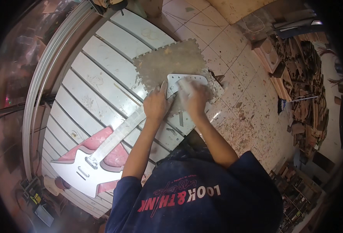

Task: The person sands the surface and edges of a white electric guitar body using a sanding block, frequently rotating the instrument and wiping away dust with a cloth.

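A white, unstrung electric guitar (76,167) lies slantwise, its body at the lower left and its neck (119,132) running up to the middle. My left hand (155,105) is closed round the neck just below the headstock (174,77), thumb pointing along it. On the headstock, which has a row of peg holes, rests my right hand (196,100), blurred by motion. Its fingers press a small pale thing against the face; what it is I cannot make out. Beneath the headstock is a dusty foam mat (167,58) with toothed edges.
A pinkish-red sheet (116,156) lies under the guitar body. The white slatted table (97,79) carries it all. A metal rail (51,58) curves along the left. Wood offcuts (305,93) are piled at the right, on a tiled floor (239,83) strewn with chips.
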The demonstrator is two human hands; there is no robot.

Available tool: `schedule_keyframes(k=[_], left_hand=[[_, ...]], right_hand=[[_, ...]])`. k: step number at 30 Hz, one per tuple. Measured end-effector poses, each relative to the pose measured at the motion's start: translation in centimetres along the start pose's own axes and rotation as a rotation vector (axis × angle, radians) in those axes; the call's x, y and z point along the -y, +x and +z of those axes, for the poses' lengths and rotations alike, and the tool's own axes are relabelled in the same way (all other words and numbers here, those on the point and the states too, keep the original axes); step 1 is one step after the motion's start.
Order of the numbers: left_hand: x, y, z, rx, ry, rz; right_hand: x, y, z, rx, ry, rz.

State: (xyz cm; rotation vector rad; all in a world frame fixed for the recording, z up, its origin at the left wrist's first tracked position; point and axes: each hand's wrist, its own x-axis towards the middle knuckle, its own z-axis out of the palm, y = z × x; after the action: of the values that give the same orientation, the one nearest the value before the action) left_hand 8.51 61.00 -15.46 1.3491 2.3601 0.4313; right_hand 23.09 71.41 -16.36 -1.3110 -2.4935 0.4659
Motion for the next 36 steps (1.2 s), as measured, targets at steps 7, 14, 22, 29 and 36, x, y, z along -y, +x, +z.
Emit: schedule_keyframes(k=[7,14,22,29,36], left_hand=[[0.7,0.0,0.7,-0.035,-0.016,0.015],[0.9,0.1,1.1,-0.027,-0.005,0.025],[0.8,0.1,1.1,-0.049,-0.005,0.03],[0.4,0.2,0.6,0.007,0.044,0.002],[-0.1,0.3,0.0,0.07,0.068,-0.046]], right_hand=[[2.5,0.4,-0.9,-0.138,-0.058,0.018],[0.2,0.3,0.1,-0.204,0.121,0.194],[-0.6,0.1,0.8,-0.203,0.051,0.224],[-1.4,0.3,1.3,-0.266,0.065,0.125],[-1.2,0.0,1.3,-0.181,0.086,0.24]])
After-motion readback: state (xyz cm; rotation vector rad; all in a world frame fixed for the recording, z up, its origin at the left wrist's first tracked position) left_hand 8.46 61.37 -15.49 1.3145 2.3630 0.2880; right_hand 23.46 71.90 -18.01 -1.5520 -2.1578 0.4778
